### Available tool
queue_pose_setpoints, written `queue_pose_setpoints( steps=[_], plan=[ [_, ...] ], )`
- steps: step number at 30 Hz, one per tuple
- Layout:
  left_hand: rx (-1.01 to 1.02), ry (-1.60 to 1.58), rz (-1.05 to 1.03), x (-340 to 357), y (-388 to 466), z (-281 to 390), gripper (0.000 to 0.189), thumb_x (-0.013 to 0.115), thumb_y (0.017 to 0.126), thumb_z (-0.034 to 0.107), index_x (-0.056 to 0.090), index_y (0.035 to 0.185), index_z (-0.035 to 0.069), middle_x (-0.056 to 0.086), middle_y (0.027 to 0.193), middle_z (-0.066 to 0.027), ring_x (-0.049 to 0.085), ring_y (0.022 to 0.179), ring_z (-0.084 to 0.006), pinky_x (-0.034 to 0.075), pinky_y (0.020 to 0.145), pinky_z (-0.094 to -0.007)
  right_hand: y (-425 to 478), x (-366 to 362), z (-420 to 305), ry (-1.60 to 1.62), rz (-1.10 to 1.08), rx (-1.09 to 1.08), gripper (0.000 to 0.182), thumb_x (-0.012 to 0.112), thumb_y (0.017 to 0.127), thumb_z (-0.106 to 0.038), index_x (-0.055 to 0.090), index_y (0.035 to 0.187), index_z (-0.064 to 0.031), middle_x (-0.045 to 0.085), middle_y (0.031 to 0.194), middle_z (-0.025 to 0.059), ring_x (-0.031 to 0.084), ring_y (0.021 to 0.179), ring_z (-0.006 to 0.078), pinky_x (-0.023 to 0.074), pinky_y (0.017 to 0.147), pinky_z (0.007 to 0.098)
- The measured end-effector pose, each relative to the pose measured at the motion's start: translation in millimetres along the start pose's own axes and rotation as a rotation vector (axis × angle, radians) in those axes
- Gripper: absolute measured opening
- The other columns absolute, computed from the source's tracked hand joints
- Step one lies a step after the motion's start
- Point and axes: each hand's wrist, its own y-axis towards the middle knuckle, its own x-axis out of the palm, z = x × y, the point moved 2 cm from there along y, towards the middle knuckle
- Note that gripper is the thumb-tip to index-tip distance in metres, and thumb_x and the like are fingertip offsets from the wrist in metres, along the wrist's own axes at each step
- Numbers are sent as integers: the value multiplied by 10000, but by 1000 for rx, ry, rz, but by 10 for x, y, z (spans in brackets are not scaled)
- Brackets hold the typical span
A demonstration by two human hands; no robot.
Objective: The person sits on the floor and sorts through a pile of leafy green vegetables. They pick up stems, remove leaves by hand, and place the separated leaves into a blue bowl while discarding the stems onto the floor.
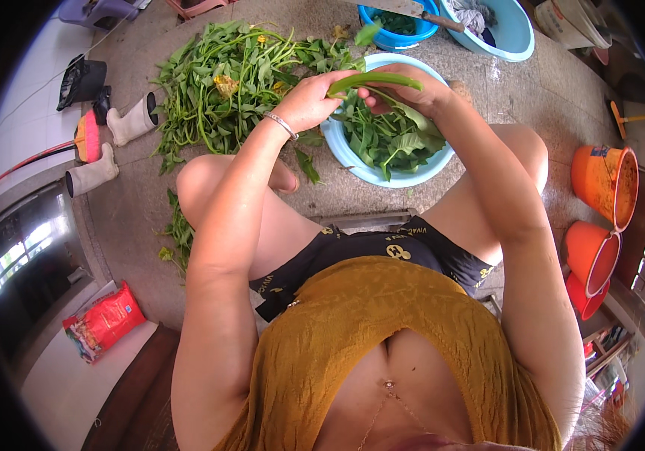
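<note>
Between my two hands is a thick green leafy stem [381, 80], with a leaf hanging from it below my right fingers. My left hand [314, 98] pinches its left end. My right hand [415, 90] is curled around its other part, and its fingertips are partly hidden. Underneath is a light blue plastic basin [336, 155] holding green leaves [381, 138]. To the left of the basin, a big heap of leafy greens with long stems [221, 90] lies on the floor, some leaves yellowed.
A knife [407, 8] lies across a blue bucket [398, 42] of greens. Beside it stands a light blue basin [517, 45] with cloth. White boots [131, 121] and a broom [88, 138] are at left; orange buckets [599, 180] stand at right. A red bag [108, 318] lies lower left.
</note>
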Motion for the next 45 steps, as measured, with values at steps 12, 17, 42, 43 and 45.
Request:
queue_pose_setpoints(
  steps=[12, 17, 42, 43, 45],
  plan=[
    [34, -325, 145, -138, 14, -69, 249, 538, 874, 202, 602, 1068, 60, 641, 851, -7, 544, 811, -76, 425, 770, -243, -159, -102, -337, -80, 250, -202, 331, 468, 886, -316, 566, 1065, -56, 598, 874, 4, 552, 757, 87, 456, 700, 242],
    [-7, -430, -45, -169, -54, 12, 281, 465, 901, 204, 559, 1107, 37, 617, 866, -27, 558, 902, -141, 392, 864, -284, -303, 53, -437, -332, 283, -444, 297, 536, 845, -237, 550, 1091, -72, 584, 950, -6, 530, 825, 93, 433, 736, 251],
    [-26, -679, -175, -135, -107, 192, 222, 479, 794, 145, 613, 911, 15, 625, 894, -62, 549, 879, -144, 383, 848, -272, -390, 341, -487, -679, 304, -720, 247, 638, 779, -172, 580, 972, -29, 614, 894, 53, 587, 805, 149, 466, 713, 273],
    [0, -708, -212, -125, -85, 154, 229, 475, 789, 153, 612, 903, 11, 626, 889, -70, 551, 881, -148, 385, 844, -271, -389, 354, -485, -609, 315, -747, 235, 635, 772, -175, 588, 956, -36, 619, 864, 57, 598, 773, 162, 473, 681, 283],
    [-12, -767, -215, -87, -58, 39, 265, 467, 780, 181, 592, 917, -9, 619, 892, -102, 558, 879, -166, 390, 822, -274, -367, 356, -483, -624, 318, -744, 213, 633, 778, -185, 598, 927, -38, 614, 829, 53, 592, 756, 150, 467, 675, 274]
  ],
)
